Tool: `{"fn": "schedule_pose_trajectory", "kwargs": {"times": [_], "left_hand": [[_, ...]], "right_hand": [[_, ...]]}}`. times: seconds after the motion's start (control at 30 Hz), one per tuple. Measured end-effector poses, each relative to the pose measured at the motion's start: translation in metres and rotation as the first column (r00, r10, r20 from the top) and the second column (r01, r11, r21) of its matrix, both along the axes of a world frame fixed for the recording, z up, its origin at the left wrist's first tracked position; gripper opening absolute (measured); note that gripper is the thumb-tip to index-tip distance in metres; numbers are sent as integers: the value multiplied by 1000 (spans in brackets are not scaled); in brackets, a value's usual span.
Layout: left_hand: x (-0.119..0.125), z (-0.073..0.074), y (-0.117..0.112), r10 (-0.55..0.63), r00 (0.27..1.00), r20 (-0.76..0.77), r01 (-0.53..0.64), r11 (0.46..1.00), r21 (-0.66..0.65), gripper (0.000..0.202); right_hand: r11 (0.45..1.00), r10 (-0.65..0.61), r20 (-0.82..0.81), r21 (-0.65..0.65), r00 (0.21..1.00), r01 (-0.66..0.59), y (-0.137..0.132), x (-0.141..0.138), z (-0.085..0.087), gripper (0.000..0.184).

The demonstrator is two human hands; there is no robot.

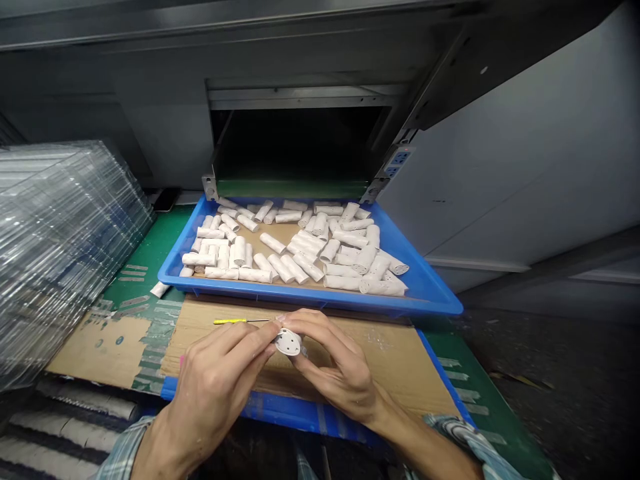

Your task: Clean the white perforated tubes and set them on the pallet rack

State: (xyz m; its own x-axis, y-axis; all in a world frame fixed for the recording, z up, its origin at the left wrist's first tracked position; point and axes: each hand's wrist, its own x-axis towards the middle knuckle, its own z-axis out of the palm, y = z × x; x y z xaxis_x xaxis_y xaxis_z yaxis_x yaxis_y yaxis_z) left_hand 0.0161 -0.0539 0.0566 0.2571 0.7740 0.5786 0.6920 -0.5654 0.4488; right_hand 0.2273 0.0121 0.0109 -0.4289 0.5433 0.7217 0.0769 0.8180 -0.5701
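Note:
My left hand [220, 373] and my right hand [333, 363] meet over a sheet of brown cardboard [400, 360] and together pinch a small white cylindrical part [289, 343] whose round end face shows a few small holes. Fingers of both hands are closed round it. Just beyond my fingertips a thin tool with a yellow handle [231, 321] lies on the cardboard. Further back stands a blue plastic tray [430, 290] holding several white cylindrical parts [300, 250] lying loose on a cardboard liner.
A dark machine opening [300, 143] with a green belt sits behind the tray. A stack of clear plastic blister trays [60, 240] fills the left side. One loose white part [160, 289] lies on the green table beside the tray. A grey cabinet wall [525, 167] stands right.

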Motion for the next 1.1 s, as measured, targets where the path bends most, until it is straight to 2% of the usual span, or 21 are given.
{"fn": "schedule_pose_trajectory", "kwargs": {"times": [0.23, 0.53, 0.7, 0.8, 0.87, 0.93, 1.0, 1.03, 1.07, 1.1], "left_hand": [[-3, 0, 2, -26, 1000, 10, 27, 999, -29, 28], [-5, 1, 3, -17, 1000, 4, 17, 998, -61, 27], [-5, -1, 4, -28, 991, 130, 43, 992, -115, 27], [-2, -5, 5, -13, 971, 240, 55, 984, -169, 32], [1, -9, 5, -75, 953, 294, 144, 964, -221, 36], [2, -14, 5, -133, 928, 348, 226, 943, -243, 32], [3, -17, 6, -133, 913, 386, 226, 952, -207, 28], [3, -18, 6, -130, 910, 393, 210, 963, -167, 26], [4, -20, 6, -139, 912, 386, 199, 973, -119, 26], [5, -21, 6, -155, 919, 363, 192, 979, -68, 26]], "right_hand": [[999, -1, 6, 40, 1000, 0, 3, -1, 1, 46], [1000, 17, 23, 20, 1000, -18, 2, 0, 4, 47], [999, 14, 6, -47, 1000, -13, 1, 0, 3, 47], [991, 40, 0, -130, 999, -40, -2, 2, -1, 62], [976, 81, -19, -201, 996, -84, -4, 2, -4, 74], [953, 136, -38, -269, 990, -141, -4, 2, -7, 78], [916, 140, -86, -366, 986, -162, -3, 1, -7, 72], [878, 127, -140, -444, 982, -177, -1, 0, -6, 68], [812, 119, -214, -541, 970, -219, 1, -1, -4, 62], [709, 125, -299, -640, 946, -296, 3, -2, -2, 56]]}}
